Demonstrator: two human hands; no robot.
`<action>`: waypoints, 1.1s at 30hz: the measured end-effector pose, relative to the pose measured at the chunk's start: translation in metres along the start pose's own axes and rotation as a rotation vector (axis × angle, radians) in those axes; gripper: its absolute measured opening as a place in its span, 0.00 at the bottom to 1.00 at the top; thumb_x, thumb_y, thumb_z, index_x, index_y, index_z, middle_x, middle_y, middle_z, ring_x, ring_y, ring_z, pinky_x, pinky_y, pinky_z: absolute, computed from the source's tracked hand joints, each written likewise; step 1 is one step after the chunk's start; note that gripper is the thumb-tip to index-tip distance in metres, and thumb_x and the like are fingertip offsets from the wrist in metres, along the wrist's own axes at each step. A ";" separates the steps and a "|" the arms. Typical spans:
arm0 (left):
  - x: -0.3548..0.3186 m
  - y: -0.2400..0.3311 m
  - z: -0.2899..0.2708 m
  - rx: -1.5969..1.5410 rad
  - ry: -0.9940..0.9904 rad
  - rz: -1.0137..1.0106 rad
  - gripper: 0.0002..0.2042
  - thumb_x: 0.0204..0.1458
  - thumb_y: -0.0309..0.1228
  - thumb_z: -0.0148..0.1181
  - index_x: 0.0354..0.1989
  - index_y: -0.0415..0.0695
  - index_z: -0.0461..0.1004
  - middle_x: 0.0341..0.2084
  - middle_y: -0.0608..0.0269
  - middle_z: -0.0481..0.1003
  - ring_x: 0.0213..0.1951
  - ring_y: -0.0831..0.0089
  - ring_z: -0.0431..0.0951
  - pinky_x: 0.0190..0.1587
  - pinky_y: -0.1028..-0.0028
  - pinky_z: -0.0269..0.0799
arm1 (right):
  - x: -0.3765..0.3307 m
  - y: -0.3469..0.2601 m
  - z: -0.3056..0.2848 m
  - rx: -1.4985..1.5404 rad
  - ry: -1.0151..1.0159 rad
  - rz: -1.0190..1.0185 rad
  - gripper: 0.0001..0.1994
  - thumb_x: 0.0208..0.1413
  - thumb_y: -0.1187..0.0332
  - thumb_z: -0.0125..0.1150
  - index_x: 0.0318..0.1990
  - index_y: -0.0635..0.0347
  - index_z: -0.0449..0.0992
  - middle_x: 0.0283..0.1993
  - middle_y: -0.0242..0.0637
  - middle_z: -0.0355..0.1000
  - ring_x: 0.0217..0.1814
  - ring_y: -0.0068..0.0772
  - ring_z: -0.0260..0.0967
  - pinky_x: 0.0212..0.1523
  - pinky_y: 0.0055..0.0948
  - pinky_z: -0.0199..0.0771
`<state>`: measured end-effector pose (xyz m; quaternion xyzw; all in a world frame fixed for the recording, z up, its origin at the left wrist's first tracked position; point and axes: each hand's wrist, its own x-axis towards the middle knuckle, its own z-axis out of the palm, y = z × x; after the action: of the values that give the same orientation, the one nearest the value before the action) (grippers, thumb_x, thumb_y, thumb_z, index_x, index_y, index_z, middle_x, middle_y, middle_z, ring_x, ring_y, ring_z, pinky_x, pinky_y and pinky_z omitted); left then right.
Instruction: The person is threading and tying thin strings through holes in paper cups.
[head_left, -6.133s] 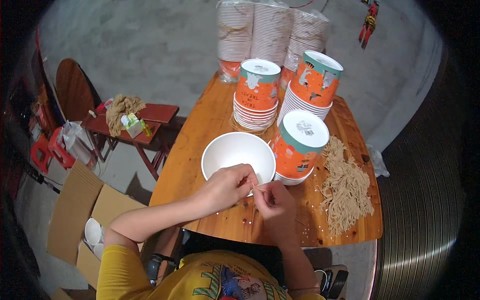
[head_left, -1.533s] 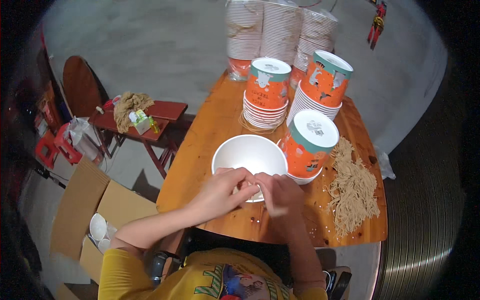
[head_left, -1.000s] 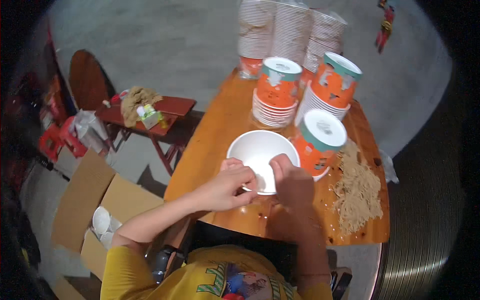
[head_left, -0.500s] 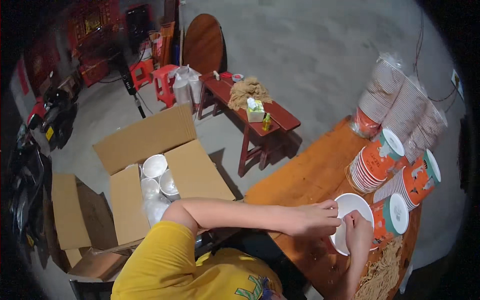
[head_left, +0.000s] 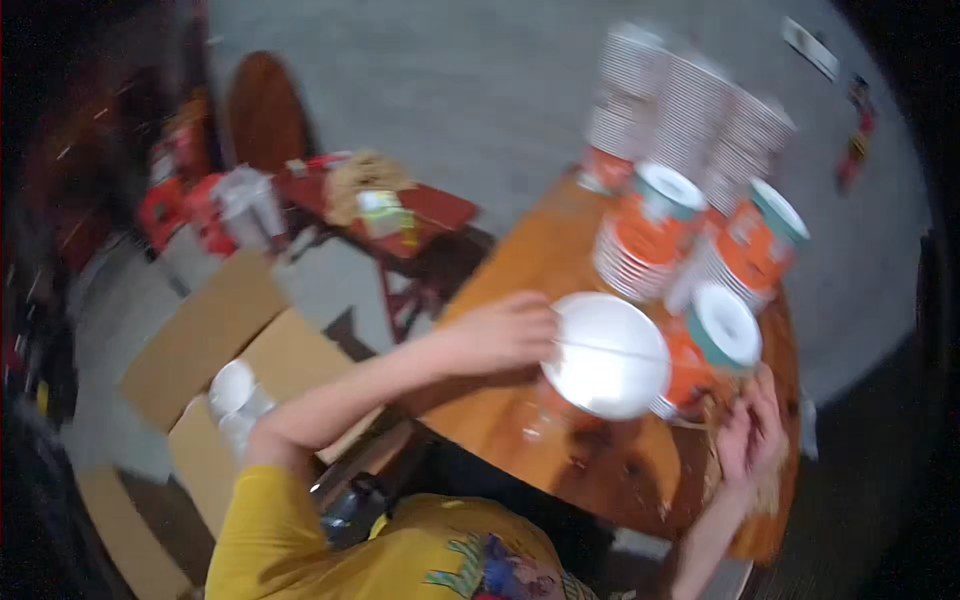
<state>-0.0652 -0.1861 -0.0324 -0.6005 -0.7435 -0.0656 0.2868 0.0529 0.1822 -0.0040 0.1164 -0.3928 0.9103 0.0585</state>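
In the head view, the only one, the hands have just parted: half a second ago they met over the white bowl (head_left: 610, 385), and now they stand well apart on either side of it. The left hand (head_left: 505, 335) is just beside the bowl's left rim, its fingers curled in around a thin string (head_left: 612, 350) that runs nearly straight across the bowl's mouth toward the right. The right hand (head_left: 752, 430) is past the bowl, fingers partly spread, over the heap of tan strings (head_left: 767, 493) at the edge of the table (head_left: 600, 450); blur hides whether it grips the string's far end. The bowl sits near the table's front edge, just beside the nearest stack of orange tubs (head_left: 727, 325). I would judge that the close fingerwork over the bowl has given way to handling the string at length.
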 end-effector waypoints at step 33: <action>0.074 0.043 -0.035 -1.150 -0.247 -0.948 0.20 0.50 0.22 0.49 0.53 0.42 0.67 0.38 0.60 0.76 0.37 0.74 0.77 0.43 0.73 0.72 | -0.005 0.051 0.039 -0.259 -0.029 -0.512 0.09 0.59 0.62 0.51 0.37 0.57 0.63 0.27 0.33 0.60 0.29 0.26 0.61 0.36 0.28 0.68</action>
<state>-0.0219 -0.1267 0.0234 -0.2742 -0.7976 -0.4920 -0.2160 0.0537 0.1186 -0.0151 0.2162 -0.4644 0.8065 0.2951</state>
